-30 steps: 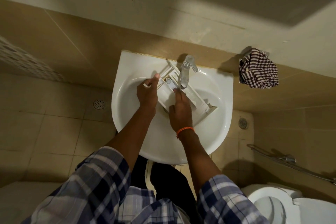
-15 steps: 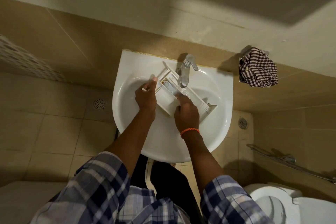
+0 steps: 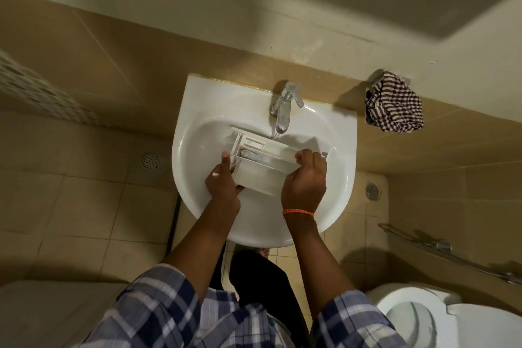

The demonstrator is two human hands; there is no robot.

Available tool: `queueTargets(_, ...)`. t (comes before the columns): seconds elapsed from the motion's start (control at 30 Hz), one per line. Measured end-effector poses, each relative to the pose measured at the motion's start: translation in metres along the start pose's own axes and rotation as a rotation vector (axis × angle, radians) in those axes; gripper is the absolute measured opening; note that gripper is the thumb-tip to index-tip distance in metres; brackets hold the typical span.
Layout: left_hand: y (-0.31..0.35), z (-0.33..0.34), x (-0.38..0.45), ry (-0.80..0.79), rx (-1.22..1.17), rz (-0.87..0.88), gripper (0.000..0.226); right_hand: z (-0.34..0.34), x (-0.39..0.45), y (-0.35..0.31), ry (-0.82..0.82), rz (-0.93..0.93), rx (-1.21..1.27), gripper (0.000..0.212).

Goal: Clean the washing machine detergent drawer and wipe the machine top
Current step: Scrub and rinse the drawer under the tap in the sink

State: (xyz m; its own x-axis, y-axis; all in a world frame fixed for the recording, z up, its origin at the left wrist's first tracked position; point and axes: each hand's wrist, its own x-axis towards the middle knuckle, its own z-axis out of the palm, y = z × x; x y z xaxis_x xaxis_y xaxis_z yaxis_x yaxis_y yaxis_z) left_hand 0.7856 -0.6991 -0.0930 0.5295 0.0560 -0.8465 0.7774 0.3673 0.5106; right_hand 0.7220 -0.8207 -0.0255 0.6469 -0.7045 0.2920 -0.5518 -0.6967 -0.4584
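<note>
Progress: my detergent drawer (image 3: 265, 169) is out of the machine, in the wash basin (image 3: 339, 178) under the tap (image 3: 284, 113); rinsing underway I judge, machine top not wiped.
Left hand (image 3: 223, 183): fingers curled round the drawer's left end.
Right hand (image 3: 305, 178): fingers curled over its right end.
Drawer: between both hands, tilted.

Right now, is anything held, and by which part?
Yes: the detergent drawer, over the sink. Left hand grips its left end, right hand its right end.

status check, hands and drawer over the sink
Left hand grips detergent drawer at its left end, right hand grips its right end. Drawer held over sink, under tap. Nothing in the way.
</note>
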Motion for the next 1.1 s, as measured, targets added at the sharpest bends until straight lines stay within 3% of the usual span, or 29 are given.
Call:
queueTargets(0.13,0.003,-0.002,0.002,0.018,0.007,0.049,0.034,0.003,0.000,-0.001,0.002,0.096,0.060,0.037)
queueTargets(0.3,0.027,0.000,0.004,0.081,0.067,0.249,0.029,0.018,0.001,0.008,-0.065,0.224,0.146,0.033)
queueTargets(0.4,0.038,0.003,0.006,0.123,0.157,0.466,0.033,0.023,0.007,0.012,-0.107,0.306,0.338,0.037)
queueTargets(0.53,0.051,0.016,-0.018,0.139,0.178,0.698,0.025,0.032,0.015,0.017,-0.141,0.570,0.650,0.056)
queueTargets(0.7,0.052,0.020,-0.033,0.116,0.201,0.806,0.026,0.035,0.017,0.017,-0.207,0.696,0.820,0.049)
queueTargets(0.83,0.048,0.018,-0.037,0.108,0.286,0.796,0.044,0.039,0.009,0.014,-0.246,0.449,0.557,0.032)
queueTargets(0.97,0.049,0.016,-0.045,0.022,0.321,0.806,0.022,0.045,0.002,-0.001,-0.377,0.168,0.339,0.040)
queueTargets(1.1,0.049,0.009,-0.038,0.045,0.300,0.719,0.032,0.044,0.002,-0.013,-0.451,-0.078,0.356,0.042)
